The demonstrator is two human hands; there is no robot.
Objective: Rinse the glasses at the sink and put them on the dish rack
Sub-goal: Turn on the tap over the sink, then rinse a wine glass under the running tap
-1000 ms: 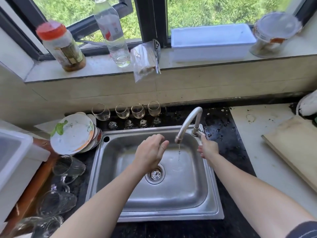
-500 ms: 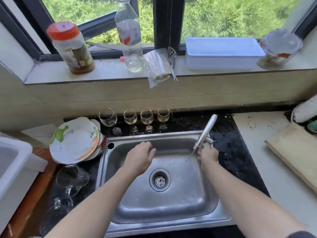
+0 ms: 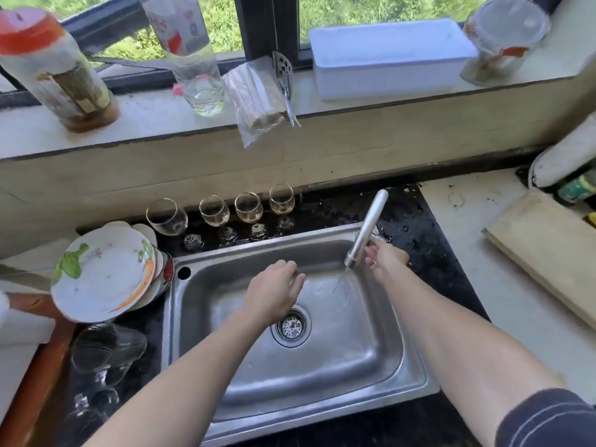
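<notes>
Several stemmed glasses (image 3: 248, 208) stand upright in a row on the dark counter behind the steel sink (image 3: 245, 245); the leftmost glass (image 3: 166, 217) is the largest. More clear glasses (image 3: 106, 346) lie on the counter left of the sink. My left hand (image 3: 274, 290) hovers over the basin, fingers loosely apart and holding nothing. My right hand (image 3: 385, 259) is curled at the base of the faucet (image 3: 367, 227), hiding its handle. The spout points into the basin's right rear corner, and a thin stream of water falls from it.
A stack of plates (image 3: 103, 272) leans at the sink's left rear corner. A white container (image 3: 19, 333) sits at the far left and a wooden board (image 3: 541, 253) at the right. The windowsill holds a jar (image 3: 58, 69), a bottle (image 3: 193, 59), a bag (image 3: 258, 98) and a white box (image 3: 387, 56).
The faucet spout has swung from the basin's middle to the right. My left hand has opened and moved back from under the spout. My right hand stays at the faucet base.
</notes>
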